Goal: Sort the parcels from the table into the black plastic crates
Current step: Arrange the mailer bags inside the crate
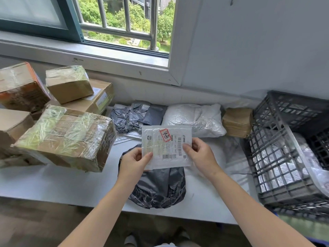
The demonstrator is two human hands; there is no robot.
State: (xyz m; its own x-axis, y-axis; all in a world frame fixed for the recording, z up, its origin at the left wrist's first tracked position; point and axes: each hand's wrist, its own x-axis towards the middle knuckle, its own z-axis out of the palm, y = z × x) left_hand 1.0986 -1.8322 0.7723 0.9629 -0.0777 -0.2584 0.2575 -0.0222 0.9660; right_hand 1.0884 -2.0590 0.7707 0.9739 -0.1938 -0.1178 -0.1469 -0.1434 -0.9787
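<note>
I hold a flat white parcel [166, 145] with a barcode label and a red stamp above the middle of the white table [53, 182]. My left hand [134, 162] pinches its lower left edge, thumb on top. My right hand [200, 154] pinches its right edge. Under it lies a dark grey plastic bag parcel [158, 188]. A black plastic crate [277, 157] stands at the table's right end, with white and clear bagged parcels inside.
Taped cardboard boxes [67, 138] are stacked on the left. Behind the held parcel lie crumpled grey bags [130, 116], a white pillow-like bag [194, 118] and a small brown paper package [237, 122]. A window and sill run along the back; a grey wall is at right.
</note>
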